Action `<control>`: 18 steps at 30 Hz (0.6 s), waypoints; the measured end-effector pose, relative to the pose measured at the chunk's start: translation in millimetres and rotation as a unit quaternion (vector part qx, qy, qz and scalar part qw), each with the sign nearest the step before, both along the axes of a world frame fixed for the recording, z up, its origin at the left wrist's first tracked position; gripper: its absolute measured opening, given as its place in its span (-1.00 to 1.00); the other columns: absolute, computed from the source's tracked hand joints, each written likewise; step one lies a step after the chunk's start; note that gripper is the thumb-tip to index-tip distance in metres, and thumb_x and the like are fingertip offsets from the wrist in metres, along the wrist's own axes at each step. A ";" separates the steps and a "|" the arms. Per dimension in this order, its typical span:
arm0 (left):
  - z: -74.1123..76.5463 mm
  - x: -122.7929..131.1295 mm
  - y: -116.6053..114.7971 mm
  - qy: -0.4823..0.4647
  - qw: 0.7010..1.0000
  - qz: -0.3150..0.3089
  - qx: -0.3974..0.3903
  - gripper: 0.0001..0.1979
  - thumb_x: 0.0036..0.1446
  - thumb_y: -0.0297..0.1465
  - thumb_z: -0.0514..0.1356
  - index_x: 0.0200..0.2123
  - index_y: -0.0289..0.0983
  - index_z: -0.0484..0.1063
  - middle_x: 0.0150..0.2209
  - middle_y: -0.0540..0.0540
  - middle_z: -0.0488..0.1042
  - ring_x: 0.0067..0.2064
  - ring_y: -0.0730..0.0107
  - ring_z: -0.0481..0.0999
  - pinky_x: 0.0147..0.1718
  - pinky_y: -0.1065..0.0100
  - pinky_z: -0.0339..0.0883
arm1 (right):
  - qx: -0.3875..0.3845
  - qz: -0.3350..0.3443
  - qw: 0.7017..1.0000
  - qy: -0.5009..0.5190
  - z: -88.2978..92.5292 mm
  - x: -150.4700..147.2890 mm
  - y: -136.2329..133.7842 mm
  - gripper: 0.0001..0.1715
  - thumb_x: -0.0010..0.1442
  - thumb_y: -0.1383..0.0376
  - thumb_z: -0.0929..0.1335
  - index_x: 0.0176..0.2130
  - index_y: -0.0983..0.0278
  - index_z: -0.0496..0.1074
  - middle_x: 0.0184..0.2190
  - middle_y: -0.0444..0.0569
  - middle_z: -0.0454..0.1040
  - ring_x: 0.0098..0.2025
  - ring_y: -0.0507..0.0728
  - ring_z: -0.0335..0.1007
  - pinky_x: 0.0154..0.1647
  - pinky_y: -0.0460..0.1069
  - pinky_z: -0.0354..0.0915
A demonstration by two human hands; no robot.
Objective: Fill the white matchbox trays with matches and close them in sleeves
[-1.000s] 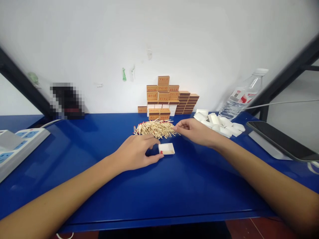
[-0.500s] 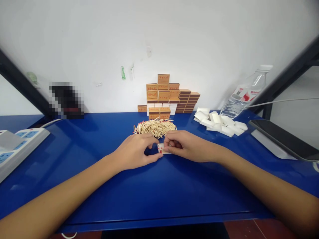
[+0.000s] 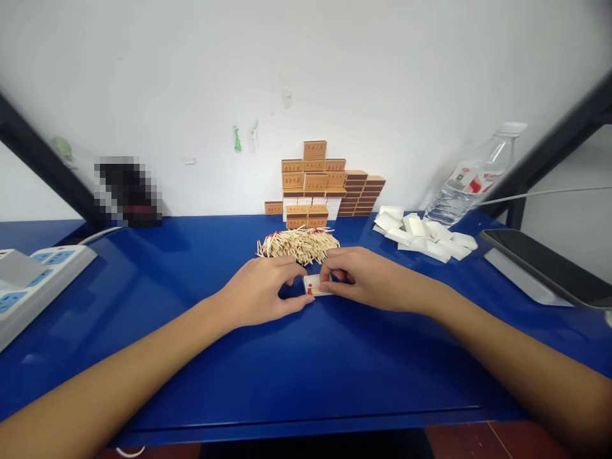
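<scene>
A small white matchbox tray (image 3: 313, 280) lies on the blue table, with a few red-headed matches (image 3: 310, 289) at its left end. My left hand (image 3: 262, 290) curves round that end, thumb and index finger gripping the tray's left corners. Over the tray's right half is my right hand (image 3: 366, 278), its thumb and fingertips brought together in a pinch. Whatever is between those fingertips is hidden, and the hand covers the tray's right end. Just beyond both hands sits a heap of loose matches (image 3: 299, 246).
Stacked orange-brown matchboxes (image 3: 315, 182) stand against the wall. To their right are a pile of white empty trays (image 3: 425, 236), a tilted water bottle (image 3: 473, 178) and a phone (image 3: 549, 264) on a white stand. A power strip (image 3: 48, 274) lies at the left.
My right hand has shifted slightly right and up, so more of the tray's inside shows. My left hand keeps its place on the tray.
</scene>
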State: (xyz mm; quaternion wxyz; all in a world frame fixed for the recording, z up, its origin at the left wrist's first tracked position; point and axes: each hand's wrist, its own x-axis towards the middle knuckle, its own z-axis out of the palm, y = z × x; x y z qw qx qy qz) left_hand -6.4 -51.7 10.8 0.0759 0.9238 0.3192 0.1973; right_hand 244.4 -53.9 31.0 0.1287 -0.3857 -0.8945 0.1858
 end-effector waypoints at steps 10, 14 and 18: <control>-0.5 0.1 0.3 -0.005 1.000 -0.005 0.011 -0.71 0.27 -0.15 0.29 -0.12 -0.23 0.58 -0.32 -0.01 0.54 -0.39 0.43 0.47 -0.41 0.35 0.27 | -0.001 0.045 0.999 0.011 1.8 5.3 1.2 -0.78 0.42 0.20 0.34 -0.26 0.24 0.49 -0.29 -0.07 0.47 -0.32 0.07 0.28 -0.28 -0.01 0.14; 1.0 0.2 -1.0 -0.009 1.000 -0.006 0.009 -0.72 0.28 -0.16 0.29 -0.10 -0.23 0.58 -0.31 -0.01 0.54 -0.41 0.45 0.45 -0.42 0.35 0.27 | 0.038 -0.072 0.995 0.055 5.4 12.7 11.3 -0.64 0.40 0.08 0.33 -0.35 0.23 0.49 -0.49 -0.13 0.39 -0.45 0.05 0.22 -0.39 0.00 0.10; 1.1 0.6 -1.4 -0.008 1.000 -0.008 0.015 -0.72 0.29 -0.16 0.28 -0.11 -0.23 0.58 -0.32 -0.01 0.53 -0.39 0.44 0.46 -0.39 0.34 0.29 | 0.053 -0.269 0.961 0.028 -0.5 27.1 31.5 -0.71 0.31 0.12 0.38 -0.36 0.24 0.50 -0.54 -0.11 0.43 -0.50 0.06 0.26 -0.45 0.02 0.10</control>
